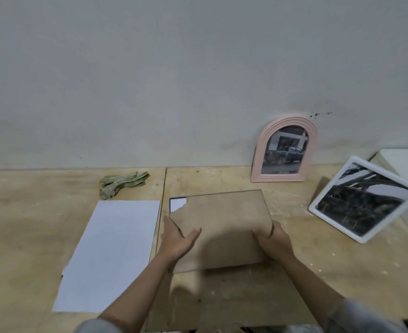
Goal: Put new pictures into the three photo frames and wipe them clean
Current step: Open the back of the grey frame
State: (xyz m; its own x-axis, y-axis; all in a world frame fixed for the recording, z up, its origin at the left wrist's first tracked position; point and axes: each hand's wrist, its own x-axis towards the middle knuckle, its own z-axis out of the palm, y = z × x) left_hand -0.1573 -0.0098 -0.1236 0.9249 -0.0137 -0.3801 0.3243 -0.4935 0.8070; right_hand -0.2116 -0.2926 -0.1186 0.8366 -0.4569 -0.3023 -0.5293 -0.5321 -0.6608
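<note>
A brown backing board (222, 217) with a torn far-left corner is tilted above the table, and both my hands grip it. My left hand (177, 239) holds its left edge, thumb on top. My right hand (274, 239) clasps its right near corner. White shows through the torn corner (177, 204), over a thin dark frame edge. A white sheet (111, 253) lies flat to the left. A pink arched frame (285, 150) leans on the wall with a dark picture in it. A white square frame (364, 199) stands tilted at the right, also holding a dark picture.
A crumpled green cloth (122, 182) lies at the back near the wall. The wooden table (18, 212) has a seam running front to back beside the white sheet. A pale block (407, 162) sits at the far right behind the white frame.
</note>
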